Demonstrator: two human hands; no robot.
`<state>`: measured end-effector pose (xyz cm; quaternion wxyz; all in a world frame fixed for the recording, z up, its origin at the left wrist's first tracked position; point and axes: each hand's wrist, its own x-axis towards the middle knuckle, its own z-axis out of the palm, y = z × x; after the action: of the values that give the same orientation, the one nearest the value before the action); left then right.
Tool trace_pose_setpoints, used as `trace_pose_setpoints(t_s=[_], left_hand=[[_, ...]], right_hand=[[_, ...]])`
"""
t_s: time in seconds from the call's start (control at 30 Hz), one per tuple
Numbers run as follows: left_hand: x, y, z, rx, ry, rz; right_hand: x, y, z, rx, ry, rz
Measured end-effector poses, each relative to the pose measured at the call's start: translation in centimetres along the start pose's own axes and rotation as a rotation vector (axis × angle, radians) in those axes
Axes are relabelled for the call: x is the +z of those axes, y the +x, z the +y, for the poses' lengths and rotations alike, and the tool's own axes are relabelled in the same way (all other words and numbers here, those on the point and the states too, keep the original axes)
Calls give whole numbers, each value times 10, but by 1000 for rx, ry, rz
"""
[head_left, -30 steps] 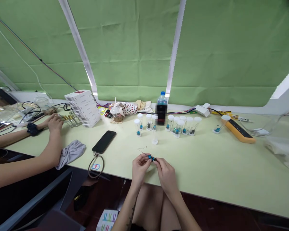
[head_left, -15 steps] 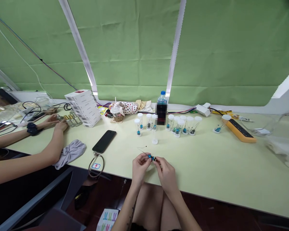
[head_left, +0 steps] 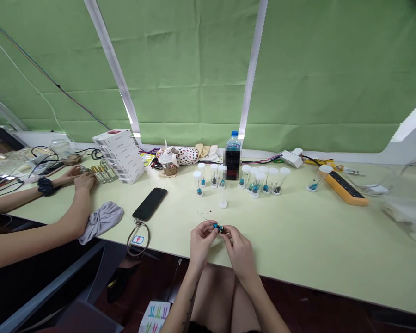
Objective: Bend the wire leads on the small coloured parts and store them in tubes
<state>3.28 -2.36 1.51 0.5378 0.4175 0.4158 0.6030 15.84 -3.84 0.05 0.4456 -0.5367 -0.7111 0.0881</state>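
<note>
Co-worker's hand [head_left: 84, 181] shifted; left hand [head_left: 201, 239] and right hand [head_left: 240, 249] pinch blue piece [head_left: 221, 229] (angled inward).

Near, the shiny blue piece [head_left: 215, 226] is too small to identify — the far blue-capped plastic bottle [head_left: 233, 159] is part-blurred.

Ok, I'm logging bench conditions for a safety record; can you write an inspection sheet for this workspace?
Surface: pale green table, crowded toward the back and left.
Job's things: small blue-and-black piece with a thin wire; white-capped clear tubes beyond, several holding blue pieces.
Clutter: phone, grey cloth, stacked white boxes, drink cup, blue-capped bottle.
Grip: left hand and right hand both hold the piece at their fingertips.
Cables: wires hang across the green curtain; others run along the table's back edge.
Surroundings: a co-worker's hands beside glass bottles, left.
</note>
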Motion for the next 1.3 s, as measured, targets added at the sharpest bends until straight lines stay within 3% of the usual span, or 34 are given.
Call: trace_pose_setpoints(t_s=[0.3, 0.57, 1.3], left_hand=[[0, -1, 2, -19, 10, 14], [-1, 0, -1, -16, -21, 26], [0, 0, 2, -37, -50, -12]], right_hand=[[0, 0, 1, 27, -52, -38], [-1, 0, -1, -22, 10, 26], [-1, -1, 0, 52, -27, -60]])
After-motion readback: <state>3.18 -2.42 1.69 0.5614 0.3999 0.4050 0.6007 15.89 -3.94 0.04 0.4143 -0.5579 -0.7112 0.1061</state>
